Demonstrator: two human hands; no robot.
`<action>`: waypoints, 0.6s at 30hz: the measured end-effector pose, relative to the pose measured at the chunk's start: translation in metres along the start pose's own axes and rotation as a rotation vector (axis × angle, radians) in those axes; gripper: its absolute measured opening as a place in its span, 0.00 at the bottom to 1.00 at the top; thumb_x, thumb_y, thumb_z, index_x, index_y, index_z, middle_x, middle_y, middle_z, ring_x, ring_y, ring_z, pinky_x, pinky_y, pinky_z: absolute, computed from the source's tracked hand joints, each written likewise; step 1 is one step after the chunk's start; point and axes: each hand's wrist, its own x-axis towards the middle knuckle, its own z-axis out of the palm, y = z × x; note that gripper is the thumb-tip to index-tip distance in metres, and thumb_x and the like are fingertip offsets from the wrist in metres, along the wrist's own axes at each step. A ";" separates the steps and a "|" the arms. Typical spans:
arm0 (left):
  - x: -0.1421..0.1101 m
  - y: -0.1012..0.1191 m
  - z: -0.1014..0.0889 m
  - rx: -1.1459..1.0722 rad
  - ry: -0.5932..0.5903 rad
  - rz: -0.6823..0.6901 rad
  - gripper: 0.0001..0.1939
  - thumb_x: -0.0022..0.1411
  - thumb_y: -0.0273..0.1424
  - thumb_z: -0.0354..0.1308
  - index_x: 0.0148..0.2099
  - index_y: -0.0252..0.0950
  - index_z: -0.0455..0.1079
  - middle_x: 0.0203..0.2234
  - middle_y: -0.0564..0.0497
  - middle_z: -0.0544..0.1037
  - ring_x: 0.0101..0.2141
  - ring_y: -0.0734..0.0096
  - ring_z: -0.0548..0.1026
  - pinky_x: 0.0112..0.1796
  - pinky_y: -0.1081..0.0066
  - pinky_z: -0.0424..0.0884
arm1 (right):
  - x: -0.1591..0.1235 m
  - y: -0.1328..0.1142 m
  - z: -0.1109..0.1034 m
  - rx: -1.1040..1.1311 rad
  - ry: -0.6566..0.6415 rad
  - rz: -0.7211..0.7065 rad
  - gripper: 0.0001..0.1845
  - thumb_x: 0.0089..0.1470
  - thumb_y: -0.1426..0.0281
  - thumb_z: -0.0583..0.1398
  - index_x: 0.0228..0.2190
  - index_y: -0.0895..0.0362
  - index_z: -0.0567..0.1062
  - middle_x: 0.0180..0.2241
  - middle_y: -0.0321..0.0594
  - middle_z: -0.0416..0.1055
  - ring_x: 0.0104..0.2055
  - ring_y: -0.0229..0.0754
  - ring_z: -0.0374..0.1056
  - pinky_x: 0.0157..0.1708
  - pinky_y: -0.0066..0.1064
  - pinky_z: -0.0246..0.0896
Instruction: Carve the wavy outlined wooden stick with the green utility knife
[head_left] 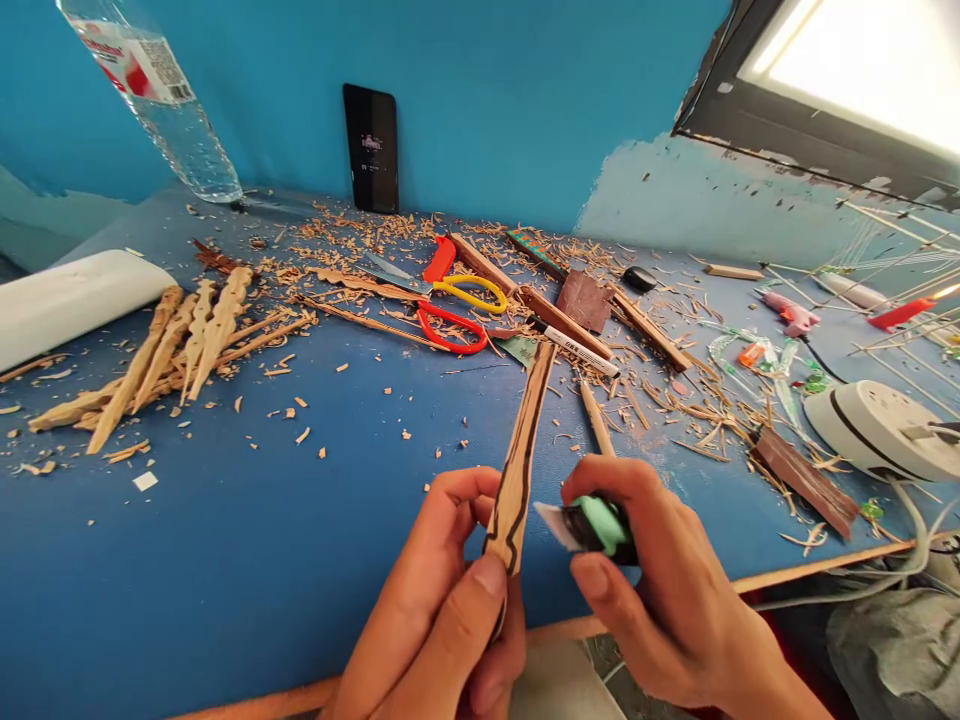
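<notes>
My left hand [457, 590] grips the lower end of a flat wooden stick [522, 450], which points up and away from me. A wavy black line is drawn along the wood. In my right hand [667, 570] is a utility knife [596, 525] with a green and black body, its short blade pointing left toward the stick. A small gap separates the blade from the wood. Fingers and thumb cover part of the knife and the stick's near end. A black-and-white marker [576, 348] lies just beyond the stick's far tip.
Carved wooden pieces [180, 340] are piled at left beside a white object [75, 300]. Scissors [457, 310], wood shavings [360, 235] and brown strips cover the back. A phone [371, 150] and water bottle [165, 110] stand by the wall. A white power strip [877, 425] sits right.
</notes>
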 end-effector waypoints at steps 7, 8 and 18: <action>-0.003 0.020 -0.002 0.281 0.246 0.083 0.32 0.66 0.59 0.71 0.63 0.50 0.72 0.25 0.57 0.70 0.23 0.80 0.62 0.24 0.84 0.63 | 0.053 0.020 -0.014 0.438 0.024 0.181 0.23 0.70 0.67 0.67 0.61 0.41 0.69 0.41 0.33 0.74 0.28 0.35 0.66 0.24 0.29 0.62; -0.006 0.022 -0.003 0.334 0.284 0.116 0.29 0.67 0.59 0.70 0.62 0.51 0.73 0.28 0.56 0.73 0.25 0.79 0.65 0.26 0.83 0.66 | 0.063 0.025 -0.016 0.453 0.027 0.176 0.17 0.70 0.66 0.68 0.57 0.43 0.74 0.38 0.33 0.73 0.27 0.35 0.64 0.23 0.29 0.60; -0.008 0.061 -0.063 1.388 0.248 0.705 0.08 0.76 0.36 0.61 0.54 0.54 0.73 0.34 0.65 0.83 0.27 0.82 0.79 0.29 0.87 0.72 | 0.081 0.049 -0.041 0.303 -0.254 0.212 0.13 0.62 0.56 0.74 0.35 0.48 0.80 0.26 0.31 0.72 0.23 0.36 0.61 0.19 0.28 0.57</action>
